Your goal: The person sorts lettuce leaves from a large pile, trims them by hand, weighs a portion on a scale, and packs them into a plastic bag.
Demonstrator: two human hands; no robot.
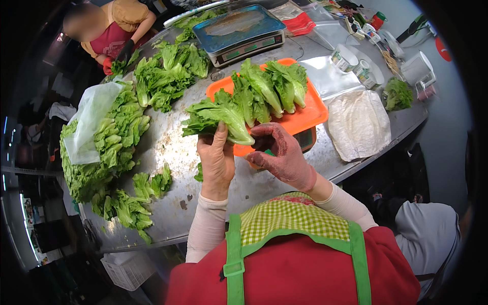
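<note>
My bare left hand (218,162) grips a head of romaine lettuce (225,116), thumb on top, its pale stem end pointing right. Beside that stem end is my right hand (284,156) in a stained pinkish glove, thumb and fingers apart and curved; whether it touches the stem cannot be told. Just beyond both hands, an orange plastic tray (316,110) bears several lettuce heads (263,87) side by side. Under the tray's near right edge part of a scale (307,139) shows.
A large lettuce pile (122,133), partly under a plastic sheet (93,110), stands left. More lettuce (164,76) lies farther back, near a scale with a blue pan (238,28). Loose leaves (129,209) lie near left. Right are a folded cloth (358,124) and tape rolls (345,59). A co-worker (114,30) handles leaves at upper left.
</note>
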